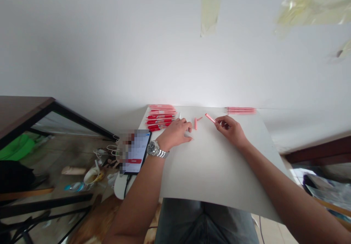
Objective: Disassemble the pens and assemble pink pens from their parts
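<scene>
the right grip (229,130) is nearly closed, its thumb and forefinger pinching one end of a slim pink tube (210,118), probably a pen barrel. the tube points away from the palm toward the left grip; held by its end, most of its length is left clear of the fingers. the left grip (175,132) lies low and loosely curled on the white worktop (216,171), with a steel wristwatch (157,149) on the wrist behind it. i cannot tell whether it has hold of anything: a thin white stick (180,115) pokes out just past its knuckles, but any contact is hidden. just beyond its fingertips, between the two grips, lie a short pink piece (195,123) and a smaller pink bit (199,118), seemingly set apart so that both grips can reach them. farther out past the left grip, red pens (160,121) lie side by side with pale pink pens (161,108) behind them, their parallel order probably keeping them tidy and easy to count. beyond the right grip, a bundle of pink pens (241,110) sits near the far edge. a phone (137,152) lies to the left of the left grip, partly blurred.
</scene>
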Motion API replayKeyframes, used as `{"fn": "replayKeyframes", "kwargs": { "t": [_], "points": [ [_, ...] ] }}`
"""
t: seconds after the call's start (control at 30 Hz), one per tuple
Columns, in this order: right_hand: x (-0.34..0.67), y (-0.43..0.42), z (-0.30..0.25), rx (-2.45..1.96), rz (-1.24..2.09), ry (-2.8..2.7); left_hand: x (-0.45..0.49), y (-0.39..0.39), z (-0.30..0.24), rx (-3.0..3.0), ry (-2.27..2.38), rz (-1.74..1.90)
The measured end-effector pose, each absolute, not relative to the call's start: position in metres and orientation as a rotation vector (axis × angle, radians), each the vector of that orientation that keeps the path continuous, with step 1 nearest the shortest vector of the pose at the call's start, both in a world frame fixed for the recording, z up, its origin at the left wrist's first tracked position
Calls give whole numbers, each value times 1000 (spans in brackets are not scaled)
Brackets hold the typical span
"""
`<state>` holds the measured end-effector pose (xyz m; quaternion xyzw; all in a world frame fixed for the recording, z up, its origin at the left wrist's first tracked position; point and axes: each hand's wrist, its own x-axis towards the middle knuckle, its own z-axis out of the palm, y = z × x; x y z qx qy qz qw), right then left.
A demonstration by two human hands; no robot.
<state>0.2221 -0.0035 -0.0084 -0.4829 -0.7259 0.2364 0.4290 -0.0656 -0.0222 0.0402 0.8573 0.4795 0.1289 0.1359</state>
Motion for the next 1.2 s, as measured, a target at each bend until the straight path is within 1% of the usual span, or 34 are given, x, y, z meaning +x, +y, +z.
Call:
{"fn": "replayKeyframes", "kwargs": {
  "t": [0.13,0.4,0.5,0.67,0.87,1.0,1.2],
  "points": [
    [222,-3,-9,-1200,580,-1809,-65,-24,45,2434,1365,290],
    [222,-4,-9,-1190,576,-1803,-55,-23,46,2364,1250,257],
    [222,-3,-10,-1195,571,-1797,-54,-22,44,2373,1379,263],
    [223,-2,-13,-1192,583,-1787,-50,-17,46,2337,1759,311],
    [223,-2,-14,-1197,591,-1784,-38,-3,40,2266,1976,359],
    [223,-2,-13,-1199,610,-1781,-31,3,36,2221,2058,374],
    [222,-3,-11,-1208,615,-1780,-26,2,40,2193,2064,363]
  ]
}}
